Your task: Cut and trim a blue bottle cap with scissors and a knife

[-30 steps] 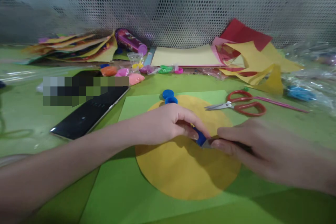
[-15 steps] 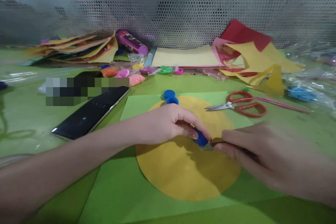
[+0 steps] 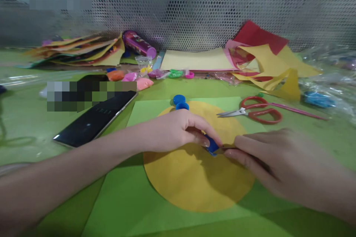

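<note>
- We see a green desk (image 3: 194,89) running back to a perforated metal panel (image 3: 194,11).
- Along the back of it lie a stack of coloured papers (image 3: 91,52), a purple tube (image 3: 139,45) on its side, a pale yellow sheet (image 3: 194,60), red paper (image 3: 257,35) and cut yellow scraps (image 3: 286,59).
- In front of these we find small bright packets, an orange one (image 3: 115,75) and a green one (image 3: 175,73) among them.
- A dark phone (image 3: 96,120) lies slantwise on the left; clear plastic wrap (image 3: 328,77) spreads at the right.
- Nearer us, a light green sheet (image 3: 122,196) carries a yellow paper circle (image 3: 183,181).
- Red-handled scissors (image 3: 243,110) lie over the circle's far right edge, tips to the left, and two round blue caps (image 3: 179,99) sit at its far edge.
- Our left hand (image 3: 178,129) is curled, thumb and fingertips pinching a blue piece (image 3: 213,146) over the circle; we cannot tell whether the piece touches the paper.
- Our right hand (image 3: 280,163), somewhat blurred, pinches a thin tool (image 3: 221,150) between thumb and bent forefinger, its tip at the blue piece.
- The blue piece's long axis slants, the free end pointing right and towards us.
- The tool lies nearly sideways, pointing left.
</note>
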The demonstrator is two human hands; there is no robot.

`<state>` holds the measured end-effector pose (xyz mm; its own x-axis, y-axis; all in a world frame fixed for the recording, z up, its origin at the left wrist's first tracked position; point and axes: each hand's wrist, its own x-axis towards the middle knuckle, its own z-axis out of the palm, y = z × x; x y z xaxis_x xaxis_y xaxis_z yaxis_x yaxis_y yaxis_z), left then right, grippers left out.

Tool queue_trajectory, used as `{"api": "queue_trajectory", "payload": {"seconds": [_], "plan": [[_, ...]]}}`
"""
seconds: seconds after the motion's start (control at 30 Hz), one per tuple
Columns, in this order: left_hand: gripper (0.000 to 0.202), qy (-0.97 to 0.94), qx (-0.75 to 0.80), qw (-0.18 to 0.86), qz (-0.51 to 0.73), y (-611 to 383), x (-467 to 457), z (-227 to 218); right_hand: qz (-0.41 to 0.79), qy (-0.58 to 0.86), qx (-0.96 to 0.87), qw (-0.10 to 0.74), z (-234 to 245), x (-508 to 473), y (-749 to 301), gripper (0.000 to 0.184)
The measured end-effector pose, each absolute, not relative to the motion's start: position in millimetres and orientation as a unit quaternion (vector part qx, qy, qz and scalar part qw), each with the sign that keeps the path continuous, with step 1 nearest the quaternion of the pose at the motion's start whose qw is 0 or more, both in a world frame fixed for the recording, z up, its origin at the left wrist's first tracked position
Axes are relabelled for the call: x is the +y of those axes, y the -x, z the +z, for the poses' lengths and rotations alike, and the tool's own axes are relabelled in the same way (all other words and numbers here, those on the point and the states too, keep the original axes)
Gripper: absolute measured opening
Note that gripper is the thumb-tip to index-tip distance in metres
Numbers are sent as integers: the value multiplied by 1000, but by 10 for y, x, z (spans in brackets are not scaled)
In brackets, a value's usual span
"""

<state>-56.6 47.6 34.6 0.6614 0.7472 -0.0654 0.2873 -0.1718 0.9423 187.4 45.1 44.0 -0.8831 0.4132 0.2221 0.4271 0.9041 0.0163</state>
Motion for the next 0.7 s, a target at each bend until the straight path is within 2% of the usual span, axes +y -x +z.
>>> {"api": "queue_trajectory", "payload": {"seconds": [0.27,0.43,0.7], "plan": [[25,-741,351,535,206,555,470,367,9,222,-971,86,492,477,-1845,41],[32,-748,349,522,215,551,458,356,36,226,-971,74,488,485,-1861,38],[37,-750,359,518,203,553,444,360,28,221,-972,75,477,502,-1877,41]]}}
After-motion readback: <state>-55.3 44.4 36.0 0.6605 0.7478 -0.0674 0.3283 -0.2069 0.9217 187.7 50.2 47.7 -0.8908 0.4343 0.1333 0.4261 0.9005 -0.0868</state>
